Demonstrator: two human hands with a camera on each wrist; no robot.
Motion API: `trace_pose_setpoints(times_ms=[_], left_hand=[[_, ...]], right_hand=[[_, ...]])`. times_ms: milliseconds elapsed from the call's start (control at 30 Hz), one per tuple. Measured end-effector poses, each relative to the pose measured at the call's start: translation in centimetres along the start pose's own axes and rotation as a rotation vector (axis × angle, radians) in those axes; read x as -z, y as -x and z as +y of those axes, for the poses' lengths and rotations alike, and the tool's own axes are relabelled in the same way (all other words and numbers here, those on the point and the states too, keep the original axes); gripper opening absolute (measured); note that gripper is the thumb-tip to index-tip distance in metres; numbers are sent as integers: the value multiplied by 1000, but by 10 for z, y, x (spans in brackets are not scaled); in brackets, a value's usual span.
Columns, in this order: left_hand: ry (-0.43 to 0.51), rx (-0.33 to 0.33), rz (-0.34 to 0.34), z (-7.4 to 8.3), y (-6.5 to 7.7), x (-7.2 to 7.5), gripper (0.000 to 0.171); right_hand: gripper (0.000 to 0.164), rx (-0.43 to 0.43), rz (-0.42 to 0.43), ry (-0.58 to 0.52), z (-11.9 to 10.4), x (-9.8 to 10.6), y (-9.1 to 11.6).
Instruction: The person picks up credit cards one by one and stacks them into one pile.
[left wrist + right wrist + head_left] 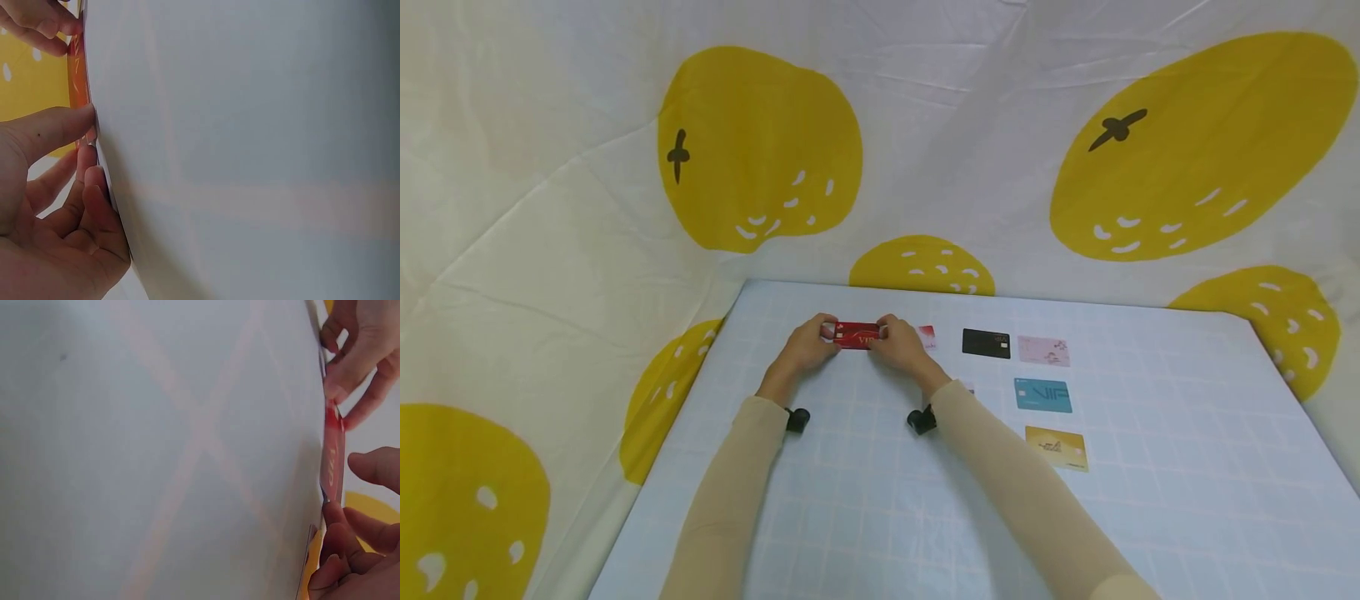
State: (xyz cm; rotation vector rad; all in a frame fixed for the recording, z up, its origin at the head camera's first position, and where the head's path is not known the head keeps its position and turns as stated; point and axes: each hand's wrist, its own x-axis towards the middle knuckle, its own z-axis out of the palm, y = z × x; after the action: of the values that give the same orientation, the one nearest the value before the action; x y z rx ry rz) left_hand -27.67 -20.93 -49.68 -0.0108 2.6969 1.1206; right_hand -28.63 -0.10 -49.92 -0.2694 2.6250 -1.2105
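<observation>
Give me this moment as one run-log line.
left hand: grips red card by left end | right hand: at right end | black card: on table, further right

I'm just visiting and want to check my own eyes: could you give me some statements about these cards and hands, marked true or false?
1. The left hand pinches the red VIP card. True.
2. The red VIP card is to the right of the black card. False: it is to the left.
3. The teal card lies between the pink card and the gold card. True.
4. The sleeves are black. False: they are beige.
5. The right hand is at the red VIP card's right end. True.
</observation>
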Motion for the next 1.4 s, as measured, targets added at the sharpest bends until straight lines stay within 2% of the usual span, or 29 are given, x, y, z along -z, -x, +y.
trace_pose_setpoints(times_ms=[167, 367, 700, 833, 1033, 1400], left_hand=[[23, 19, 6, 1, 1, 0, 54], [73, 44, 41, 3, 4, 0, 45], [173, 10, 25, 9, 10, 1, 45], [214, -15, 8, 13, 14, 0, 46], [307, -41, -20, 19, 21, -5, 45], [361, -68, -56, 35, 38, -20, 46]], right_hand=[[50, -16, 3, -22, -1, 0, 2], [46, -32, 5, -72, 0, 3, 2], [46, -17, 10, -173, 4, 16, 6], [44, -15, 15, -218, 7, 24, 13], [46, -25, 7, -221, 14, 34, 24], [48, 4, -10, -197, 23, 57, 53]])
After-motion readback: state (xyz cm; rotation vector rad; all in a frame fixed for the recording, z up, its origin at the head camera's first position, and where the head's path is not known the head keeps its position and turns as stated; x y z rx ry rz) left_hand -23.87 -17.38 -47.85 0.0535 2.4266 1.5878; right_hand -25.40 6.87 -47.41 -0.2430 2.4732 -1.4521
